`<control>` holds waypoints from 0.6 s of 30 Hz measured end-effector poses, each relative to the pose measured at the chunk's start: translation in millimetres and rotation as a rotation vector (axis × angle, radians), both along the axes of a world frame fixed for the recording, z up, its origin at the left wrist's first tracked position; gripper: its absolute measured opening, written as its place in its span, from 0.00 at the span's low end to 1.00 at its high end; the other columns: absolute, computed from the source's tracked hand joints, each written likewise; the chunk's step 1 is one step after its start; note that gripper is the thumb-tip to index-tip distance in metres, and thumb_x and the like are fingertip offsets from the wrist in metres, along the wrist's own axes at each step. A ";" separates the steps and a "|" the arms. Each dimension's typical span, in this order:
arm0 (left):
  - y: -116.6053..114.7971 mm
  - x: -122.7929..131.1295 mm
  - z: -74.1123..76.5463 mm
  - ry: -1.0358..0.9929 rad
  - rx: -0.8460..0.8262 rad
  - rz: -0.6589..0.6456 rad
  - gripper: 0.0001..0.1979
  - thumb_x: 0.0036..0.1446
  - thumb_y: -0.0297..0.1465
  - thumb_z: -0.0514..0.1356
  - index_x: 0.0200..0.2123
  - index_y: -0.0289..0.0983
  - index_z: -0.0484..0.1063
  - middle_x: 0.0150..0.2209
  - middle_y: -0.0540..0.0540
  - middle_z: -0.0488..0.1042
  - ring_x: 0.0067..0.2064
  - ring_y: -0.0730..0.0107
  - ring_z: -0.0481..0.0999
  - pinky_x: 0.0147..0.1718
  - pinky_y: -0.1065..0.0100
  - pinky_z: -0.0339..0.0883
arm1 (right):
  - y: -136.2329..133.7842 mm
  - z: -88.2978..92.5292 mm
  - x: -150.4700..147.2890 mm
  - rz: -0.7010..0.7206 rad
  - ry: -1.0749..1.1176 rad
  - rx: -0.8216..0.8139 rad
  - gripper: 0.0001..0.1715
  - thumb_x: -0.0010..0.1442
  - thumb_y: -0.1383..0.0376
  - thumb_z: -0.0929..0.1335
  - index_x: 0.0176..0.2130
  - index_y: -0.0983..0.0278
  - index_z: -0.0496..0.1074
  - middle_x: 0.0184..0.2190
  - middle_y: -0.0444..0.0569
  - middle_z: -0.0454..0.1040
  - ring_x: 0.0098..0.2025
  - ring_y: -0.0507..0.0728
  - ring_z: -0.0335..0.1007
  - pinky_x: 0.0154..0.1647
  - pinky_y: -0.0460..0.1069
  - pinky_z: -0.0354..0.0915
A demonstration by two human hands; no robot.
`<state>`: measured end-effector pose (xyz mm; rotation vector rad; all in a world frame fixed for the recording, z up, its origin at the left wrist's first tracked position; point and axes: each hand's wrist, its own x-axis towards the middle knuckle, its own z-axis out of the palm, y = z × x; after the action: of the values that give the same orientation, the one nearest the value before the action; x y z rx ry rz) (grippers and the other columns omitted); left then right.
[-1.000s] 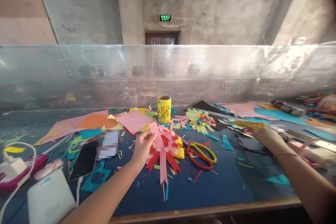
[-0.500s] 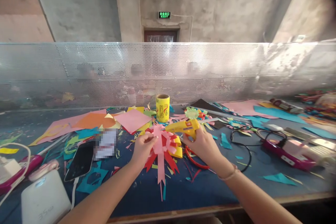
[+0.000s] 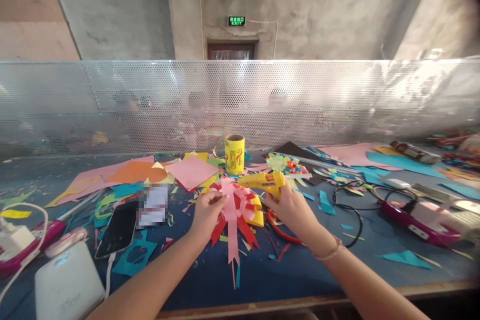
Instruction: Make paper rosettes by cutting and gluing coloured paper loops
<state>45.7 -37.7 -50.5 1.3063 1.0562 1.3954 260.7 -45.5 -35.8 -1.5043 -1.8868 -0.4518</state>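
A pink paper strip [image 3: 232, 232] with a notched end hangs down over a red, pink and yellow paper rosette [image 3: 249, 200]. My left hand [image 3: 207, 215] pinches the strip near its upper part, thumb and fingers closed at the rosette's left side. In my right hand [image 3: 290, 205] is a yellow glue gun [image 3: 258, 180], gripped by its handle. The gun points left, its nozzle end close to the top of the pink strip; whether it touches cannot be seen. Red paper tails [image 3: 245, 232] show behind the strip.
A yellow cardboard tube [image 3: 235, 155] stands behind the rosette. Left lie a phone [image 3: 117, 230], a white box-shaped device [image 3: 69, 285] and coloured sheets [image 3: 193, 172]. Right are a red cable [image 3: 277, 230], black cable [image 3: 360, 220] and purple power strip [image 3: 418, 230]. A perforated metal screen [image 3: 318, 105] rises behind.
The whole view has shifted slightly, with things appearing a little further right. Both hands keep their grips, and the glue gun stays near the top of the pink strip.
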 end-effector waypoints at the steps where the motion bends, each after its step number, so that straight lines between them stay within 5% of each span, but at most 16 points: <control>1: 0.4 -0.1 -0.5 -0.008 -0.005 0.001 0.12 0.44 0.37 0.63 0.21 0.33 0.71 0.18 0.53 0.63 0.22 0.78 0.60 0.21 0.74 0.52 | -0.7 -0.4 0.3 0.003 -0.007 0.005 0.18 0.55 0.61 0.59 0.42 0.71 0.62 0.21 0.51 0.70 0.21 0.56 0.65 0.20 0.47 0.53; 18: 1.6 -0.2 -0.1 -0.036 -0.006 -0.001 0.11 0.43 0.36 0.63 0.23 0.32 0.72 0.19 0.51 0.65 0.23 0.77 0.62 0.23 0.74 0.55 | -4.7 11.7 -7.0 -0.020 0.064 -0.015 0.25 0.55 0.56 0.60 0.45 0.73 0.63 0.25 0.56 0.72 0.24 0.59 0.68 0.21 0.49 0.55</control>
<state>45.5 -36.0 -50.6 1.2730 1.0351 1.4090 253.7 -50.2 -24.1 -1.5310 -1.8308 -0.3957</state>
